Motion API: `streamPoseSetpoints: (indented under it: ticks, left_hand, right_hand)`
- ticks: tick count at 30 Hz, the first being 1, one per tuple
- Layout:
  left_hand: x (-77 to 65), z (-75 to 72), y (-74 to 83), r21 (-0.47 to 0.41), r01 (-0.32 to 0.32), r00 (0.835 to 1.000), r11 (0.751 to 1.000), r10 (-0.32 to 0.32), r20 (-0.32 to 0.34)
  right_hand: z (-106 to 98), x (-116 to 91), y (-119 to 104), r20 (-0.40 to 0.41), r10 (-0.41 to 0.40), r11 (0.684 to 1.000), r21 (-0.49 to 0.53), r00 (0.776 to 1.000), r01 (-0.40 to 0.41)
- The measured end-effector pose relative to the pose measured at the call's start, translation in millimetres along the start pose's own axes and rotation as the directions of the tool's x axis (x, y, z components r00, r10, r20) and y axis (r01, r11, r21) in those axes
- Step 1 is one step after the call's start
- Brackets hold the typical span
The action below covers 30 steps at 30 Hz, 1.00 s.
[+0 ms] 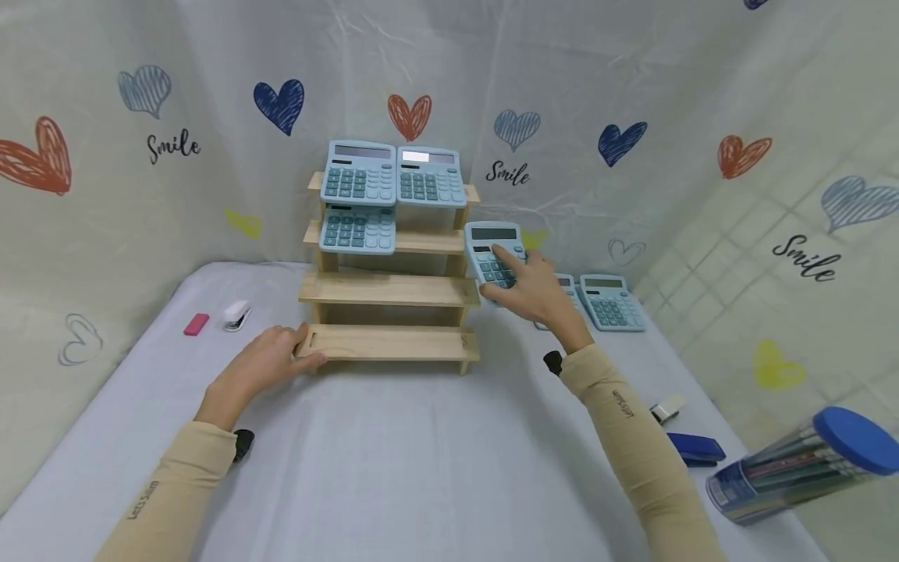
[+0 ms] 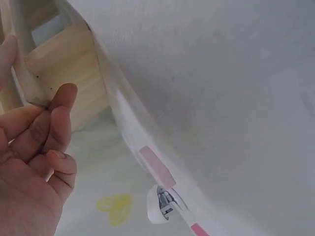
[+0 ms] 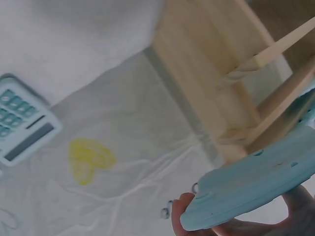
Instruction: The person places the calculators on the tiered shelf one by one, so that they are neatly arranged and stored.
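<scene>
At the right end of the wooden rack [image 1: 389,289], level with its upper shelves, the right hand [image 1: 534,293] holds a light blue calculator [image 1: 494,234] raised off the table [image 1: 393,468], its keys and screen facing the person. The fingers and thumb are clamped on this calculator, with one finger lying over its front; whether its edge touches the rack cannot be told. The left hand [image 1: 263,359] grips the left end of the lowest shelf [image 1: 389,343], its thumb along the front and its fingers closed on the end of the board. On the top shelf two matching calculators [image 1: 359,173] lean side by side, and a third calculator [image 1: 358,230] sits just below the left one, on the second shelf. The two lower shelves are bare. Behind the right hand, two more calculators [image 1: 611,303] rest on the table near the back, one partly hidden by the hand. To the left of the rack lie a pink eraser [image 1: 197,324] and, just beside it, a white stapler [image 1: 237,315]. By the right sleeve [image 1: 632,437] are a blue stapler [image 1: 695,449] and a clear tub [image 1: 747,496] of pencils with a blue lid [image 1: 857,439]. Printed hearts [image 1: 278,107] cover the cloth [image 1: 449,47] behind.
</scene>
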State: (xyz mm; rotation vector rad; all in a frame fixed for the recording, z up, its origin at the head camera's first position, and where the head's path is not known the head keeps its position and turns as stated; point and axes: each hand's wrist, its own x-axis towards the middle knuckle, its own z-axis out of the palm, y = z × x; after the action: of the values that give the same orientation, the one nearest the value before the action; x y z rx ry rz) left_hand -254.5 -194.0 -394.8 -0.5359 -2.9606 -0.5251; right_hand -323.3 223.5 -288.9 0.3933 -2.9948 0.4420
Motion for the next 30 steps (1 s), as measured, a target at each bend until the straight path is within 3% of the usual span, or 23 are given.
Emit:
streamPoseSetpoints:
  ticks: [11, 20, 30]
  left_hand:
    - [0.6, 1.5, 0.6, 0.006, 0.014, 1.0, 1.0, -0.014, 0.006]
    - [0.8, 3.9, -3.4, -0.009, -0.006, 1.0, 1.0, 0.005, -0.011]
    - [0.9, 4.8, -4.2, -0.013, 0.01, 1.0, 1.0, -0.01, -0.006]
  right_hand:
    - [6.3, 22.9, -52.4, 0.038, -0.078, 0.99, -0.113, 0.996, 0.081]
    - [14.0, 50.0, -72.7, 0.014, -0.091, 0.988, -0.126, 0.996, 0.092]
    - [19.0, 67.2, -86.9, -0.026, -0.007, 0.996, -0.094, 1.0, 0.004]
